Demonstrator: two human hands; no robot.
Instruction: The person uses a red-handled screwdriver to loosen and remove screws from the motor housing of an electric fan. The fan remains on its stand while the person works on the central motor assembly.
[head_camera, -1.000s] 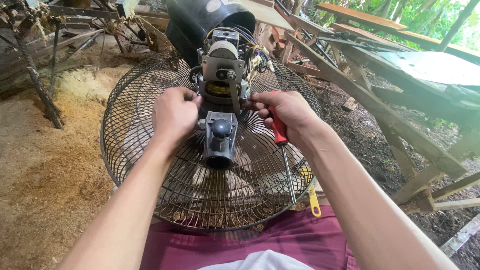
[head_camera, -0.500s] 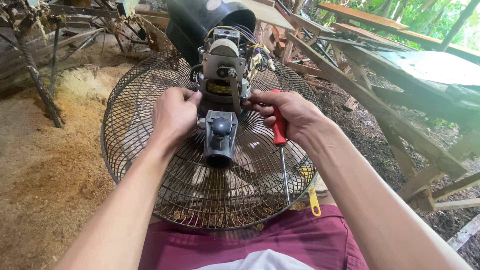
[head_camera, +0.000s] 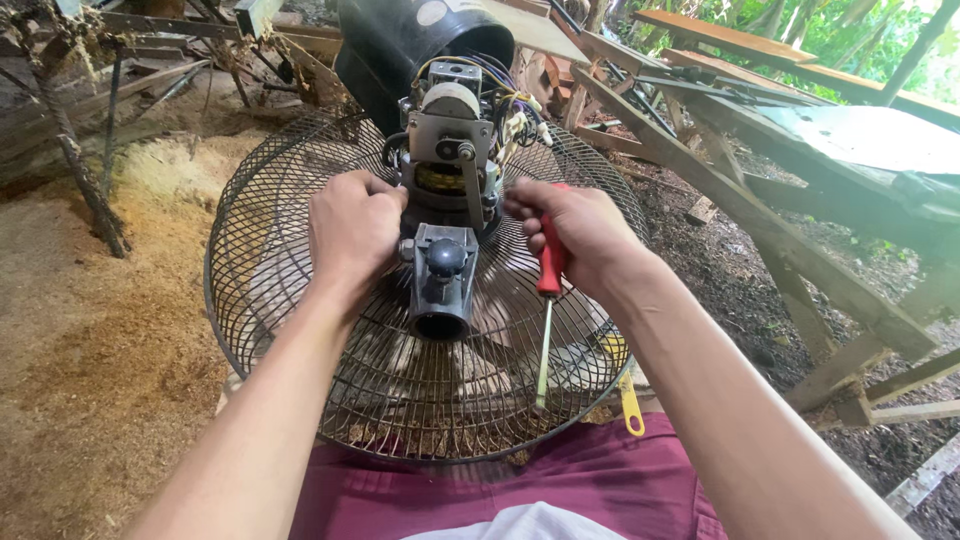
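Hands, two, flank one fan motor (head_camera: 447, 170); right hand (head_camera: 580, 235) holds one screwdriver (head_camera: 548, 300).

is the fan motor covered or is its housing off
Housing off. The motor sits bare on the back of the wire guard, with copper windings and coloured wires exposed; a black cover lies beyond it.
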